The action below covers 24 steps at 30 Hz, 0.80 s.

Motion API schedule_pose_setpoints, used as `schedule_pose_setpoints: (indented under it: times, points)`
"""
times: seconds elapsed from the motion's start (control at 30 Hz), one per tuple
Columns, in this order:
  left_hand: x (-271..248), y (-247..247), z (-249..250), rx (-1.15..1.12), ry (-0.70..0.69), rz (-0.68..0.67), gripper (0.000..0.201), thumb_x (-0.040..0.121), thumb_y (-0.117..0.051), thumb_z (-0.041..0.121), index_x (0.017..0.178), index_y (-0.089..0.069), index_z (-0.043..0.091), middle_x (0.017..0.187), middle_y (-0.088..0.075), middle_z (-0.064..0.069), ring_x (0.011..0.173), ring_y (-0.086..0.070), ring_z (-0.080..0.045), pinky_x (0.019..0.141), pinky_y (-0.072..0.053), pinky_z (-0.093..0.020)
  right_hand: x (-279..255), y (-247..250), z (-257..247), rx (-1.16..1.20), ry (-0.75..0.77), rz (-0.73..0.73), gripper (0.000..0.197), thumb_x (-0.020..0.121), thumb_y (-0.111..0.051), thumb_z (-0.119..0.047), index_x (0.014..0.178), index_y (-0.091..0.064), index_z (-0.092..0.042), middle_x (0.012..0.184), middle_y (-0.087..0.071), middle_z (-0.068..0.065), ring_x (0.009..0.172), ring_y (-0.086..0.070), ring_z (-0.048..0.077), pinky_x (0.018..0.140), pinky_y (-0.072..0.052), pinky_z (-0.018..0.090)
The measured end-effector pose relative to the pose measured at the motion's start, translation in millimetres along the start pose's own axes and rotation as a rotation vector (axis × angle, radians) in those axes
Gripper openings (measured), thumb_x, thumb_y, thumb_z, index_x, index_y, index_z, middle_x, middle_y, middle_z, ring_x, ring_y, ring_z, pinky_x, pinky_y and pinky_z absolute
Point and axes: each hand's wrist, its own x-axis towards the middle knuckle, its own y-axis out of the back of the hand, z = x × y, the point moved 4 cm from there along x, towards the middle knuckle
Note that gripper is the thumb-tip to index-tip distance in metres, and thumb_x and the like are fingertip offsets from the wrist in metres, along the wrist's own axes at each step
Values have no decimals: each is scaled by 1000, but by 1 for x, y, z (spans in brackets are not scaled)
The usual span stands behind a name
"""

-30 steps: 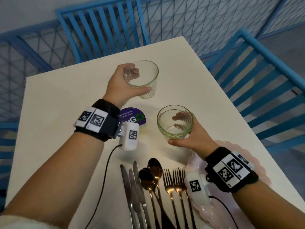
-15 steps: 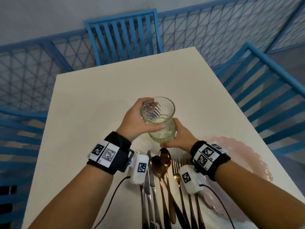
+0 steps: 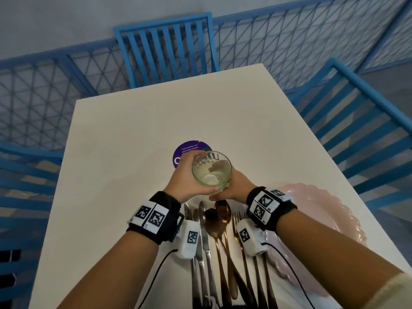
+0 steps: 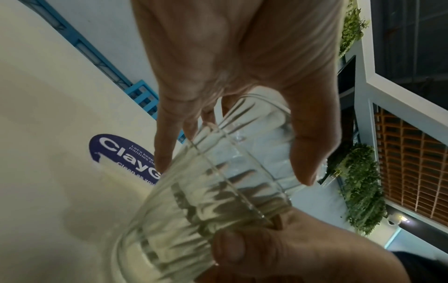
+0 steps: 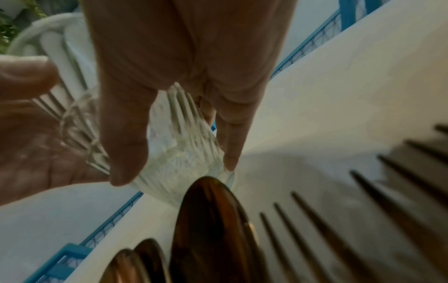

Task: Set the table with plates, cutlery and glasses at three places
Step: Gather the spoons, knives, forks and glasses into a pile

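Starting at the left of the head view, your left hand [image 3: 185,184] sits just left of centre frame, fingers and thumb curled round the upper ribbed clear drinking glass [image 3: 211,169]. The left wrist view shows the thumb [image 4: 308,153] lying along one side of that glass and the fingers [image 4: 167,137] down the other, with the glass nested into a second ribbed clear glass [image 4: 184,226] below it. Behind the stack, partly hidden by your left hand, a round purple sticker [image 3: 185,150] lies flat on the cream worktop [image 3: 133,141].

Moving right, your right hand [image 3: 237,187] is immediately right of the stack, gripping the lower glass; in the right wrist view its thumb [image 5: 126,145] and one finger [image 5: 230,137] wrap the ribbed wall low down. Whether the stack's base touches the worktop, you cannot tell.

Below both hands, in the lower centre of the head view, lie the steel knives [image 3: 204,241], then the copper-coloured spoons [image 3: 217,219], then the copper-coloured forks [image 3: 236,221], all side by side with handles toward the bottom edge. The stack sits just above the spoon bowls.

At the right, the scalloped pale pink plates [image 3: 323,210] rest on the worktop under your right forearm. Blue slatted chairs [image 3: 165,47] stand around the worktop.
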Motion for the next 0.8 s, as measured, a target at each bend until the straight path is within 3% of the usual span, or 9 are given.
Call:
schedule_pose_setpoints:
  times: [0.13,0.37,0.43,0.53,0.6,0.67,0.73,0.8]
  points:
    - [-3,0,-8,8,5,6,90,54,-88,7,131,-42,13,132,-45,-2,111,-49,-8,86,-37,-4,-2,-2,-5,-59,-9,-11,101,60,-86,-11,141,-26,-10,127,-57,8,115,-56,23,100,-45,39]
    - [-11,1,-9,34,23,-14,97,54,-89,13,136,-37,15,137,-41,-5,122,-44,-13,106,-40,-30,-18,7,-15,-97,-60,9,104,65,-79,2,146,-16,-16,141,-44,10,126,-49,26,94,-47,33]
    - [-15,4,-5,74,28,-18,106,54,-90,19,141,-30,18,141,-31,-6,131,-36,-18,112,-34,-35,-29,13,-17,-98,-78,57,99,69,-76,1,147,-18,-17,146,-38,7,127,-49,24,92,-46,28]
    - [-23,16,15,168,-44,98,111,56,-87,33,145,-21,18,145,-21,-9,137,-26,-23,112,-31,-36,-54,27,-21,-123,-65,215,76,77,-72,-7,141,-33,-16,140,-45,5,114,-58,21,87,-46,23]
    - [-35,22,37,169,-195,229,93,65,-81,34,140,-30,13,138,-30,-8,129,-35,-21,107,-39,-36,-74,39,-21,-110,-64,312,55,82,-68,-9,132,-46,-15,131,-54,4,104,-61,17,86,-47,22]
    - [-51,19,60,82,-326,276,67,76,-73,26,132,-40,10,122,-39,0,114,-45,-13,96,-49,-29,-96,50,-16,-80,-79,391,41,86,-64,-11,125,-53,-15,125,-59,3,98,-60,12,85,-45,20]
    - [-64,1,77,38,-350,150,50,83,-66,19,127,-44,12,115,-43,4,104,-50,-9,87,-53,-25,-117,59,-7,-73,-114,468,36,88,-61,-12,124,-54,-15,124,-60,0,98,-58,10,83,-43,17]
    - [-70,-30,82,100,-306,-44,47,86,-62,20,128,-43,15,119,-46,3,103,-52,-10,86,-55,-27,-136,69,9,-133,-181,537,39,89,-59,-15,128,-52,-16,126,-57,-3,105,-56,10,84,-40,13]
